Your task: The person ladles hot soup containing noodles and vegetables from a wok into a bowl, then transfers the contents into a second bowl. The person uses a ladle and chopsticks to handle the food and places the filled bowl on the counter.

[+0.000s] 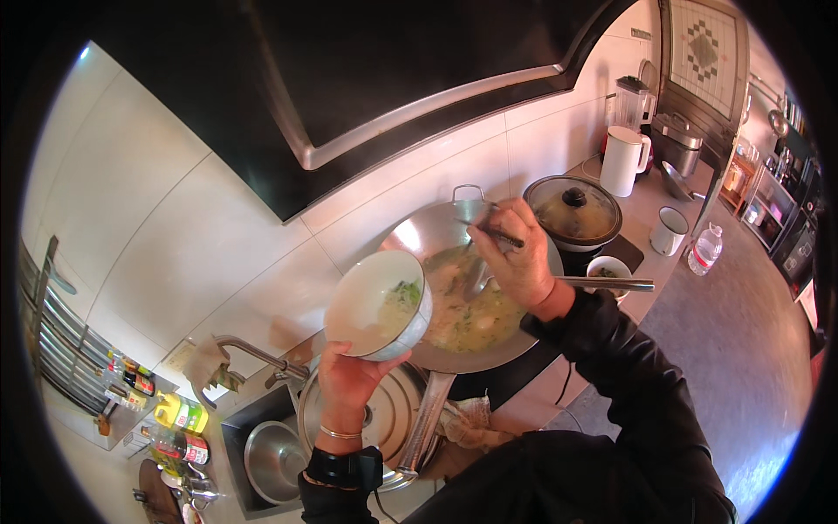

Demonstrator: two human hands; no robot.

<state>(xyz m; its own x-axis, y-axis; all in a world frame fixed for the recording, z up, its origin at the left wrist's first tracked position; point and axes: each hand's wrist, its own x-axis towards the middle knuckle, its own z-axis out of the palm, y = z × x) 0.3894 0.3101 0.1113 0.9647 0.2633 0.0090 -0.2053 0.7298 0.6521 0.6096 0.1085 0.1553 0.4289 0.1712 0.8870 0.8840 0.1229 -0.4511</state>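
Observation:
My left hand grips a white bowl with a patterned outside by its lower edge. The bowl is tilted over the left side of a steel wok, with pale broth and some green leaves in it. Broth with chopped greens and pale pieces fills the bottom of the wok. Above it my right hand is closed on a dark, slim utensil, blurred and not clear in kind. Below that hand a metal utensil head dips into the broth. A steel handle emerges behind my right wrist.
A glass-lidded pan and a small bowl stand right of the wok. The wok's long handle points towards me, beside a cloth. A large lid and a sink with a metal basin are at left; a range hood hangs overhead.

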